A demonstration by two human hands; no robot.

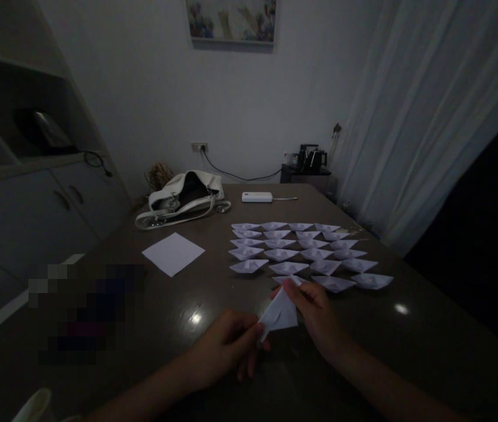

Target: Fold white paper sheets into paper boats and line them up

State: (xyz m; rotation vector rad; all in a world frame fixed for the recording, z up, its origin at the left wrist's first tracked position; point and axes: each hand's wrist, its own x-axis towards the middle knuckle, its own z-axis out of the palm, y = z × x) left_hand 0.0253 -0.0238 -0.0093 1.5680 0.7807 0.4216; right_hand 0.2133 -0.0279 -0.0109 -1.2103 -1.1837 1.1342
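A partly folded piece of white paper (280, 313) is held in the air above the near part of the table, between both hands. My left hand (231, 346) pinches its lower left corner between thumb and fingers. At the upper edge, my right hand (314, 313) grips the paper with the thumb on top. Just beyond my right hand stand several rows of white paper boats (288, 268), and the nearest row is partly hidden by that hand. To the left, a white square sheet (173, 254) lies flat on the table.
The dark table (178, 299) carries a white handbag (187, 196) at its far left and a white power bank (256, 197) with a short strap at the back. A pale cup-like rim (40, 404) shows at bottom left. A sheer curtain (389, 117) hangs on the right.
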